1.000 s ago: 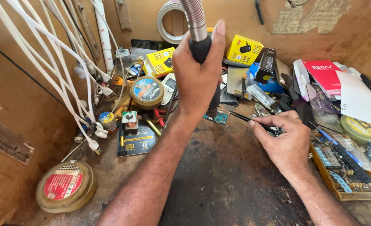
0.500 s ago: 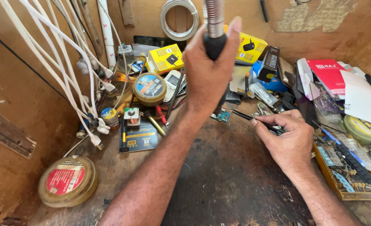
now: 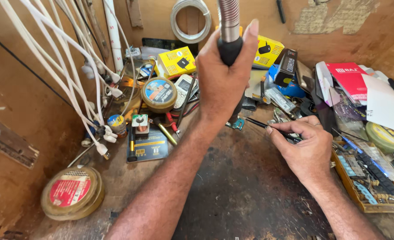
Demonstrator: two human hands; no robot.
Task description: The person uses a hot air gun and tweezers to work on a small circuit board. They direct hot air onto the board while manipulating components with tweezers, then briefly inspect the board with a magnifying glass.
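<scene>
Flexible metal hose [image 3: 228, 20] upright in left hand [image 3: 223, 84], tweezers [image 3: 268, 128] pointing left

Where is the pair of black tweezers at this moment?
In the head view, the black tweezers lie right of centre, pinched in the right hand, tips pointing left toward the small teal part just below the left hand.

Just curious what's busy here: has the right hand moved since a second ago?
No. The right hand keeps its thin black tool's tip just right of the small teal part.
</scene>
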